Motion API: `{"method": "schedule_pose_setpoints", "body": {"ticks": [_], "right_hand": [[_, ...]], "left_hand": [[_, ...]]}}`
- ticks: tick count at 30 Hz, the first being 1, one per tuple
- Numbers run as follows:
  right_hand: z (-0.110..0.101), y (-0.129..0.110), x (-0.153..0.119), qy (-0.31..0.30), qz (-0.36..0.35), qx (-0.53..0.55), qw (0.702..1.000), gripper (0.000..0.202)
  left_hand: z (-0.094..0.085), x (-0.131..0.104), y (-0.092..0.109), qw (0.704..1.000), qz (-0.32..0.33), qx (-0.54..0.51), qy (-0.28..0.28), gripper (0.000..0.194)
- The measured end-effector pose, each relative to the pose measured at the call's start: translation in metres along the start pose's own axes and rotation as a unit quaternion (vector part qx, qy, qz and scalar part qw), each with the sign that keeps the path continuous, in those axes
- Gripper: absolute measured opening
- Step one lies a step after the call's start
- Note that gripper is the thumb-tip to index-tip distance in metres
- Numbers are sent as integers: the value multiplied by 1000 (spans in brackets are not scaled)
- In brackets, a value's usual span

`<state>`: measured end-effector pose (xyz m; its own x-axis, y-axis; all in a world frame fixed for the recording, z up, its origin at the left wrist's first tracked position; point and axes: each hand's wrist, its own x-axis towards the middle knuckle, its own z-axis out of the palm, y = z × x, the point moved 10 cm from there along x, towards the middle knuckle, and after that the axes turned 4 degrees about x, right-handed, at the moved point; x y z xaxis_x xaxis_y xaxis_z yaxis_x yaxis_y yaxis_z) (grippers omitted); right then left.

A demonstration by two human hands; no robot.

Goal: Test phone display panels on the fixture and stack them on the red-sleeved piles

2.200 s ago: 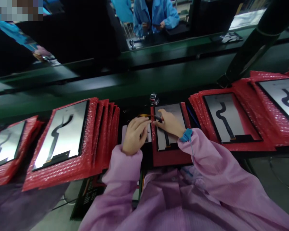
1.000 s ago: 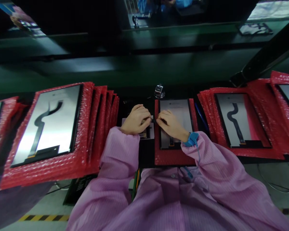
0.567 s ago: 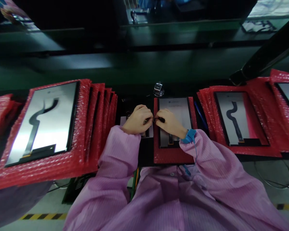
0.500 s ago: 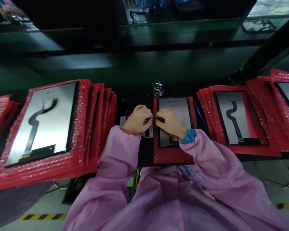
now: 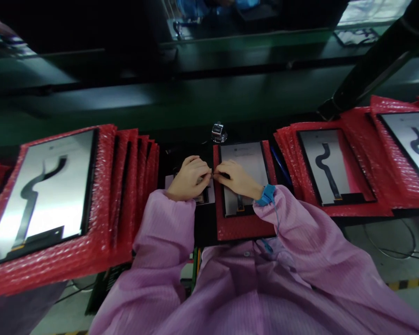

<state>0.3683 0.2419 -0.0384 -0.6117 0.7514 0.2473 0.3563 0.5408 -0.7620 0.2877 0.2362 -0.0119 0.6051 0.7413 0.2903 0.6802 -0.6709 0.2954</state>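
My left hand (image 5: 189,178) and my right hand (image 5: 239,179) meet at their fingertips, both in a pinch. Whatever is between the fingers is too small and hidden to make out. Under my right hand lies a display panel (image 5: 247,153), face grey, on a red bubble-wrap sleeve (image 5: 245,231). Only the lower end of its ribbon cable (image 5: 240,202) shows; the hand covers the rest. Beneath my left hand is a small pale-edged flat item (image 5: 210,194), mostly covered. A blue wrist strap (image 5: 266,194) circles my right wrist.
Stacks of red bubble-wrap sleeves with a display panel (image 5: 52,186) stand at left, and with another panel (image 5: 330,163) at right. A tally counter (image 5: 218,132) sits behind my hands. A blue pen (image 5: 281,165) lies beside the sleeve. A dark post (image 5: 366,65) slants at right.
The camera view has shifted a little, so the bench things appear further left. My hands keep their fingertips together with hardly any change in pose.
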Motion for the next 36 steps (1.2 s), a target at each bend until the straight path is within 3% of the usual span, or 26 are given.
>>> {"method": "schedule_pose_setpoints", "body": {"ticks": [5,17,28,30,32,34,36], "right_hand": [[1,-2,1,-23,10,-10,1000,10],[3,1,-1,-5,-1,-15,1000,15],[-2,-3,-1,-21,1,8,1000,19],[-10,4,-3,-34,22,40,998,24],[-31,19,-6,-10,54,31,998,33],[-63,39,-11,63,90,-29,994,36],[-94,56,-18,144,120,-94,978,31]], "left_hand": [[1,-1,0,1000,4,4,-3,25],[1,-4,4,1000,22,7,15,24],[-1,-4,-4,1000,-11,-9,11,24],[-8,-6,-14,997,-49,-13,53,27],[-29,-16,-29,977,-124,-6,171,23],[-53,-45,-35,919,-212,5,332,28],[-60,-74,-22,872,-262,13,413,52]]}}
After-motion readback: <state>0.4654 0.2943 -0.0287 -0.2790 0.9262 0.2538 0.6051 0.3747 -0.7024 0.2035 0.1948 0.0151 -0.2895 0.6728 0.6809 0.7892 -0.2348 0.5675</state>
